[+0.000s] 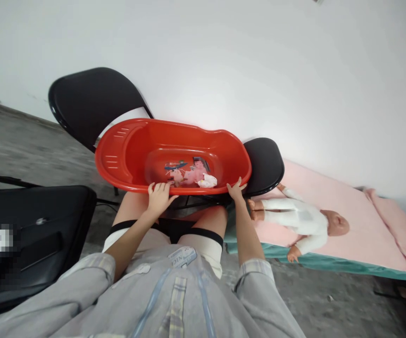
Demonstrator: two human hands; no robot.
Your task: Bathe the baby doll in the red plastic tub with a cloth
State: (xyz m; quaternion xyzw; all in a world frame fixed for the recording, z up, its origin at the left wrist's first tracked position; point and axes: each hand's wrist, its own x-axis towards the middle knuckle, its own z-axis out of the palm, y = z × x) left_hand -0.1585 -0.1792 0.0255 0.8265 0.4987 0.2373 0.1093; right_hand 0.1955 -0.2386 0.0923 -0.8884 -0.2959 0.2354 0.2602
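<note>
left hand (pixel 159 197): fingers curled over near rim of red tub (pixel 125 155), gripping it | right hand (pixel 237 190): gripping same rim further right | tub: sits on black chair (pixel 93 101) seat, just ahead of knees; printed picture inside | doll (pixel 299 220): lies on pink mat (pixel 357 220), right of tub, apart
</note>
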